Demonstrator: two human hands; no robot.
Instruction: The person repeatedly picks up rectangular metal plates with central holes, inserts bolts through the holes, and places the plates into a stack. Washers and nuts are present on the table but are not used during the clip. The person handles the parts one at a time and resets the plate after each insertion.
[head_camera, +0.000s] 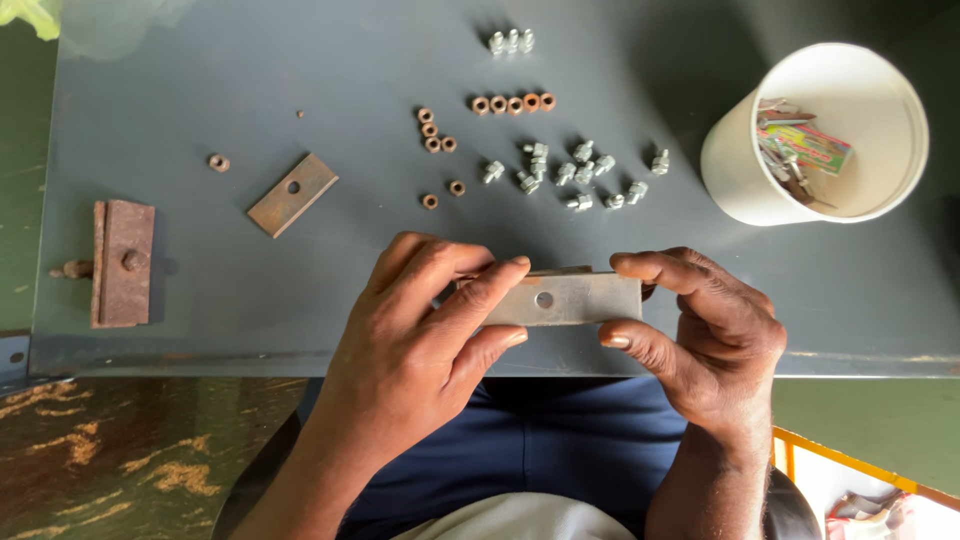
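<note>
Left hand (420, 330) and right hand (700, 335) pinch the bare holed metal plate (565, 298) over the tabletop's (200, 100) near edge; bolts (575, 175), rusty nuts (512, 103) unfitted; one plate pair (123, 262) looks assembled at left edge.

Grey metal table (200, 60) — daylit

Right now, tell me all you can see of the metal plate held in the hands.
The metal plate is a flat grey rectangle, steel by its look, with one round hole near its middle. It lies level, long side across the view, above the near edge of the grey table. The left hand pinches its left end, the right hand its right end.
</note>
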